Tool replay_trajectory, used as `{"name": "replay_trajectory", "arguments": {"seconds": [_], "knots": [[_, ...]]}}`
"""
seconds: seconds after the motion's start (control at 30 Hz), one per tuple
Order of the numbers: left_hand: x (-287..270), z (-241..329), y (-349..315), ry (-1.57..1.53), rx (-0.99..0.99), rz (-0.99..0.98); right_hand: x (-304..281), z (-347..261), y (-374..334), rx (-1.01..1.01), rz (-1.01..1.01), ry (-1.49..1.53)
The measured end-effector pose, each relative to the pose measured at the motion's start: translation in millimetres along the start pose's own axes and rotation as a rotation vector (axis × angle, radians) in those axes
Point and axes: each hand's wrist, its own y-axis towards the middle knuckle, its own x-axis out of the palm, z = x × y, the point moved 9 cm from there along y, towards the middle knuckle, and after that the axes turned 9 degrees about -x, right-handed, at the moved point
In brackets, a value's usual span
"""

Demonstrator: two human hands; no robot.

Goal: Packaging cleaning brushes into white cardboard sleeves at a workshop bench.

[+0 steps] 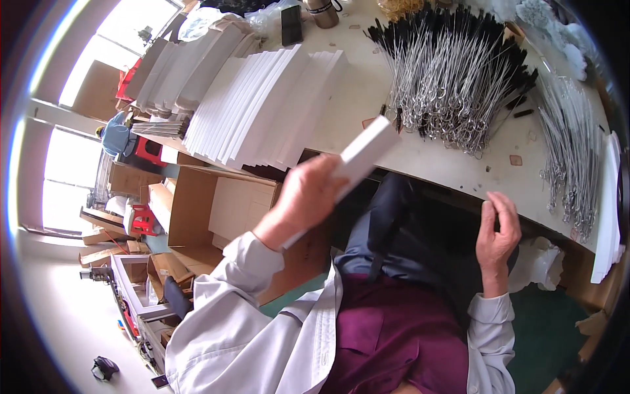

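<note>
A long, narrow white box (pixel 369 152) is gripped in my left hand (pixel 305 194), which holds it tilted over the table's near edge, above an open cardboard box (pixel 186 213). My right hand (pixel 497 238) is raised just in front of the table edge, thumb and fingers apart, with nothing in it. Beyond my hands, a thick pile of thin wire brushes (pixel 453 79) with black bristles and looped metal ends lies on the table (pixel 357 85). Closest to my left hand on the tabletop is a row of similar white boxes (pixel 246 108).
More thin looped wires (pixel 569 148) lie at the table's right end beside white strips (pixel 607 203). A phone (pixel 291 26) and a metal bottle (pixel 323 13) stand at the back. Far left are a person in blue (pixel 118 134) and a red stool (pixel 142 220).
</note>
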Motion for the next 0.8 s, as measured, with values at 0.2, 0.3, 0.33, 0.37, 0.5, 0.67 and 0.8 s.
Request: {"name": "replay_trajectory", "arguments": {"seconds": [0.2, 0.3, 0.33, 0.37, 0.5, 0.67, 0.8], "knots": [[-69, -21, 64, 0.402, 0.038, 0.258, 3, 56, -2, 0.079, 0.022, -0.02], [-73, -35, 82, 0.395, -0.042, 0.205, 6, 52, 0, 0.035, 0.054, -0.087], [-70, -31, 86, 0.392, -0.038, 0.2, 7, 49, 1, 0.008, 0.054, -0.135], [-65, -30, 90, 0.389, -0.073, 0.188, 7, 49, 0, -0.009, 0.062, -0.153], [-30, -9, 102, 0.493, -0.095, 0.089, 7, 47, -2, -0.056, 0.066, -0.177], [-10, -23, 153, 0.68, -0.073, 0.008, 12, 45, 0, -0.06, 0.084, -0.169], [-9, -19, 182, 0.757, -0.016, 0.095, 8, 48, -1, -0.072, 0.114, -0.2]]}}
